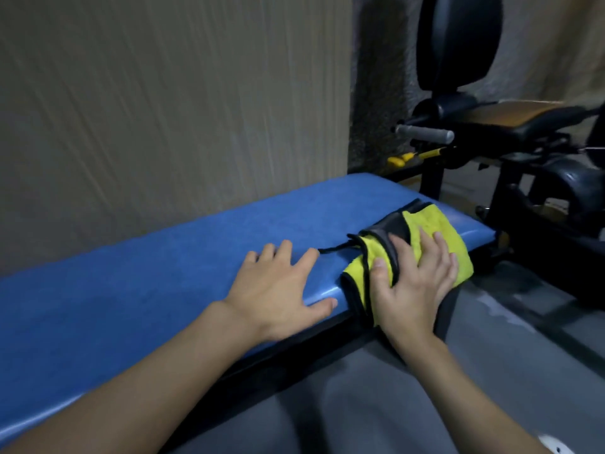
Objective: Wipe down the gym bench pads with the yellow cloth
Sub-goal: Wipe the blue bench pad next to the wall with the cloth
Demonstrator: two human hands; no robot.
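Note:
A long blue bench pad (170, 257) runs from the lower left to the middle right. Near its right end lies the yellow cloth (429, 224), folded, with a grey side and black trim, draped over the pad's near edge. My right hand (415, 283) presses flat on the cloth with fingers spread. My left hand (281, 286) rests flat on the bare pad just left of the cloth, its thumb at the pad's near edge.
A beige wall (163, 109) stands right behind the bench. At the right stands a black gym machine (523, 178) with a tall black back pad (458, 40), a brown seat pad (514, 114) and a grey handle (425, 134). Grey floor (491, 355) lies in front.

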